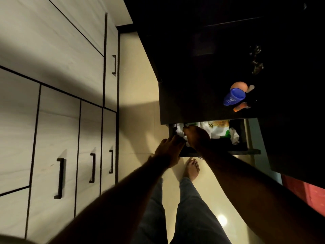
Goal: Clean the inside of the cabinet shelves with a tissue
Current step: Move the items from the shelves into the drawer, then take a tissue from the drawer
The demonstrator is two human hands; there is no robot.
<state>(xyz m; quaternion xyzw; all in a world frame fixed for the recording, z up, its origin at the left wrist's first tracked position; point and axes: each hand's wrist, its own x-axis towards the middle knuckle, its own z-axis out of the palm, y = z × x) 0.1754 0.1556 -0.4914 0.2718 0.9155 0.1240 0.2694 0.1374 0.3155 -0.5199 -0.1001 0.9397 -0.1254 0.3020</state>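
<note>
A dark drawer stands pulled out from under a dark cabinet top. Inside lie a white and green plastic bag and crumpled white tissue. My left hand rests on the drawer's left front corner, fingers reaching over its edge. My right hand is inside the drawer at its left end, fingers curled down onto white tissue. My hands hide how much of that tissue is gripped.
On the dark top stand a blue bottle, an orange ball-like object and a small orange bottle. Pale wardrobe doors with black handles fill the left. My bare foot stands on the cream floor below the drawer.
</note>
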